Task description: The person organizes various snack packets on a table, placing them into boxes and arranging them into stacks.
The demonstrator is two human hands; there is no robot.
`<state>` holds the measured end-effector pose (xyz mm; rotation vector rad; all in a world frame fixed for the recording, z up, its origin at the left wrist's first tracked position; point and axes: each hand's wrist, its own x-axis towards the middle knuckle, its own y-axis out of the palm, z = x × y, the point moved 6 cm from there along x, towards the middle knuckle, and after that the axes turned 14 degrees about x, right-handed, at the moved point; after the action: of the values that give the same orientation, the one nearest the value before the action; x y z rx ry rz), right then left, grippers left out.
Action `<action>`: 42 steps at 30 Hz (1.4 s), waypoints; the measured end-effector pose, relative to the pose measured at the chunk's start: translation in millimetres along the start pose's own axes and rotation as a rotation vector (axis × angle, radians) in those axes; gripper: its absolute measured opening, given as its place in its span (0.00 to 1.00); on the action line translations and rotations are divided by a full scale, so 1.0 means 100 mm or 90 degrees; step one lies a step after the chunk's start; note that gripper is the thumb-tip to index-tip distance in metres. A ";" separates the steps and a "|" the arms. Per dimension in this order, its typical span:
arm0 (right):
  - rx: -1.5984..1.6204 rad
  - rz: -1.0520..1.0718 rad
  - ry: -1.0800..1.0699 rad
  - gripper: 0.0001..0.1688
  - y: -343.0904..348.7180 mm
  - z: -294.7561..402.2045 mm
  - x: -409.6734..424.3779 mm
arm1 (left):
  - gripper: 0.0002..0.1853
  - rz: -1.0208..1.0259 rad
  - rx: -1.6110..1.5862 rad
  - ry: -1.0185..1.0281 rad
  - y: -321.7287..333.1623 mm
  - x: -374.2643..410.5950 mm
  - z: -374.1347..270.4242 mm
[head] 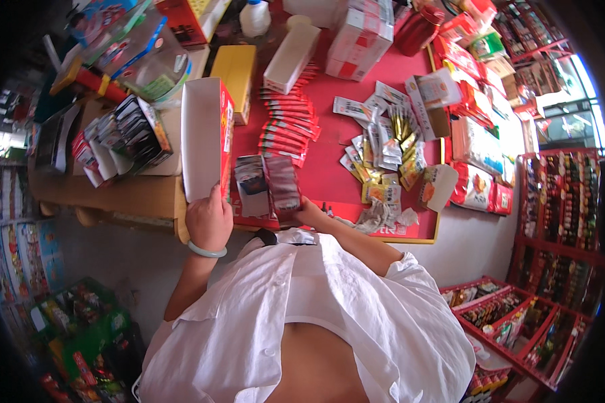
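Note:
My left hand [209,217], with a pale green bangle at the wrist, grips the near end of a long cardboard box [201,136]. Its plain white inside faces me, and its printed red side is turned right. My right hand [311,214] holds the near right corner of a small box of dark red packets [283,184]; part of its fingers is hidden. Just left of that, a small open box [253,184] holds packets at its far end. Beyond both lies a long overlapping row of red sachets [287,126] on the red tabletop [327,151].
A white open carton [292,58] lies over the row's far end, beside a yellow box [234,75]. Loose silver and gold sachets [383,141] are heaped on the right, near a crumpled cloth [373,216]. A taped carton [360,40] stands behind. Packed bags [476,143] line the right edge.

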<state>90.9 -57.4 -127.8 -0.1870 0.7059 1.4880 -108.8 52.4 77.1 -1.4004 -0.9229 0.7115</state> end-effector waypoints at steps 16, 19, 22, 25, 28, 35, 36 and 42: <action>-0.290 0.007 -0.092 0.47 0.39 -0.41 1.06 | 0.15 0.010 -0.286 -0.146 -0.19 -0.68 0.39; -0.337 0.052 -0.030 0.47 0.62 -0.17 1.10 | 0.15 -0.025 -0.245 -0.122 -0.25 -0.70 0.34; -0.210 0.162 0.060 0.46 0.91 0.33 0.70 | 0.15 -0.033 -0.286 -0.135 -0.31 -0.81 0.25; -0.280 0.190 0.077 0.41 0.46 -0.04 0.82 | 0.15 -0.001 -0.292 -0.038 -0.28 -0.60 -0.05; -0.093 -0.146 -0.020 0.30 -0.10 -0.17 0.60 | 0.15 -0.032 -0.235 0.093 -0.23 -0.41 -0.40; 0.316 -0.196 -0.156 0.22 -0.39 0.79 -0.64 | 0.17 0.152 -0.481 0.119 0.28 -0.04 -1.00; 0.319 -0.221 -0.174 0.22 -0.44 0.80 -0.73 | 0.18 0.171 -0.563 0.124 0.58 -0.04 -1.02; 0.318 -0.256 -0.178 0.27 -0.61 0.56 -0.98 | 0.20 0.348 -0.772 0.123 0.98 0.08 -1.29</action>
<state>173.0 -116.6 -49.6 0.2458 0.7390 0.8985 17.2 2.7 -11.4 -2.8096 -0.8225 0.3478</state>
